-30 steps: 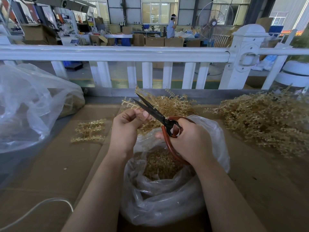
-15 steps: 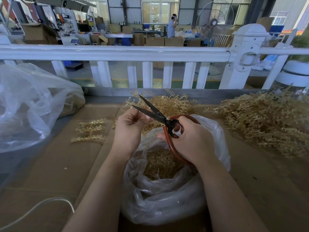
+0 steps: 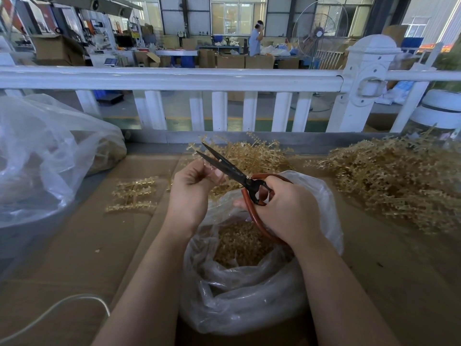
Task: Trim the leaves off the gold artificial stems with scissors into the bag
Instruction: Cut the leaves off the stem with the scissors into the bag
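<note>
My right hand [image 3: 287, 211] grips black scissors [image 3: 229, 171] with red-brown handles, blades slightly apart and pointing up-left. My left hand [image 3: 193, 191] pinches a small gold stem piece right at the blades, above a clear plastic bag [image 3: 239, 295] that holds gold leaf clippings [image 3: 239, 243]. A heap of gold stems [image 3: 254, 158] lies just behind both hands.
A big pile of gold stems [image 3: 399, 181] covers the right of the cardboard-covered table [image 3: 82, 240]. Trimmed stem pieces [image 3: 133, 194] lie to the left. A large clear bag [image 3: 42, 156] fills the far left. A white fence rail [image 3: 174, 78] runs behind. A white cable [image 3: 52, 310] crosses bottom left.
The scissor blades have closed from wide apart to nearly together at the stem piece in my left hand. Both hands stay in about the same place above the bag.
</note>
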